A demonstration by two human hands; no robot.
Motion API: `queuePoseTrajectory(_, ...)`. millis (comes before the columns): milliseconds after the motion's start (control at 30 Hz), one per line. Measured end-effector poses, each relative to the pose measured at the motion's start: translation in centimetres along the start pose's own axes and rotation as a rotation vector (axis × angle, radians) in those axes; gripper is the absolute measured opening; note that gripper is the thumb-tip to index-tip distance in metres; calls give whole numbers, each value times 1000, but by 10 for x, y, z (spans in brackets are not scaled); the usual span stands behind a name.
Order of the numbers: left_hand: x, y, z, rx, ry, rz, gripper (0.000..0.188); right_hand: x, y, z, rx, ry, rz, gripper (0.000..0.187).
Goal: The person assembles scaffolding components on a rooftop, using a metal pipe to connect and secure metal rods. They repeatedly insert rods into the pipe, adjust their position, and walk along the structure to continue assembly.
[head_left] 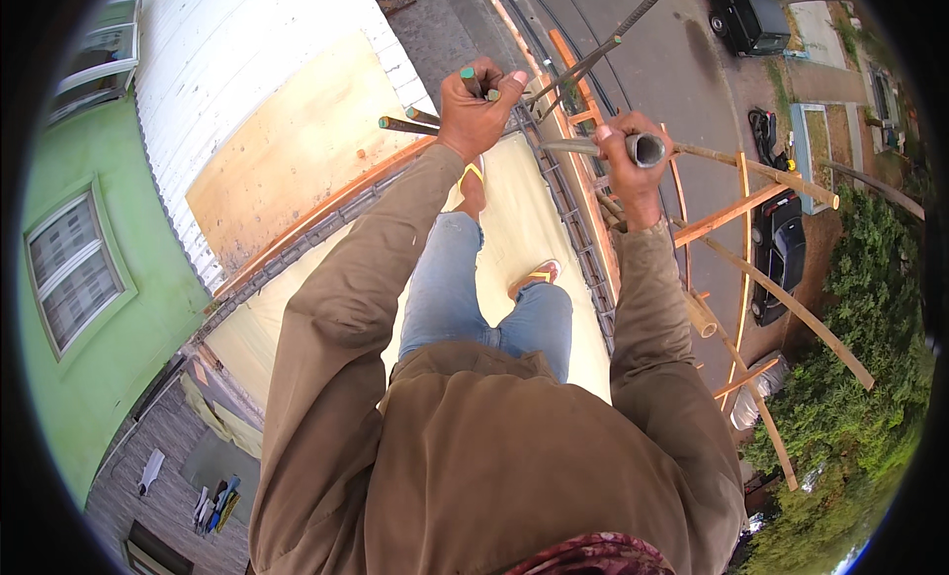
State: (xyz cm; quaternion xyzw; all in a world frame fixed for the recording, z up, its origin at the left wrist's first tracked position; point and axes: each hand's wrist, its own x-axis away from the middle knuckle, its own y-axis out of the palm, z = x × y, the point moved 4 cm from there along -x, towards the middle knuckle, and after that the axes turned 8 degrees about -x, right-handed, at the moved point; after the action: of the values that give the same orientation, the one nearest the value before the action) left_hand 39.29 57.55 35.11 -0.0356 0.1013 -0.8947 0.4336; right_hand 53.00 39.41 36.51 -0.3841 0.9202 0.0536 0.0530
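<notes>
My left hand [474, 110] is closed around upright steel rebar [470, 79], whose green-painted ends poke out between the fingers. Just left of it, more green-tipped rebar ends [405, 126] stick out. My right hand [633, 170] is wrapped around a hollow metal pipe [647, 150], its round open end facing up toward me. A greyish bar [570, 147] runs left from behind the right fingers; whether it belongs to the pipe I cannot tell. Between the two hands, long ribbed rebars [581, 69] slant away to the upper right.
I stand in sandals on pale boards [519, 204] bordered by tied rebar cages [573, 224]. To the right, wooden and bamboo scaffolding [732, 214] rises above a street with parked cars [779, 254]. At left are a white corrugated roof [257, 41] and a green wall [138, 348].
</notes>
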Motion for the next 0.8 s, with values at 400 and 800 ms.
queuePoseTrajectory(400, 2, 5, -6, 21, 53, 52, 33, 67, -9, -67, -24, -352, 86, 19)
queuePoseTrajectory(800, -4, 7, -8, 78, 113, 45, 31, 105, 3, -15, 19, -386, 123, 19)
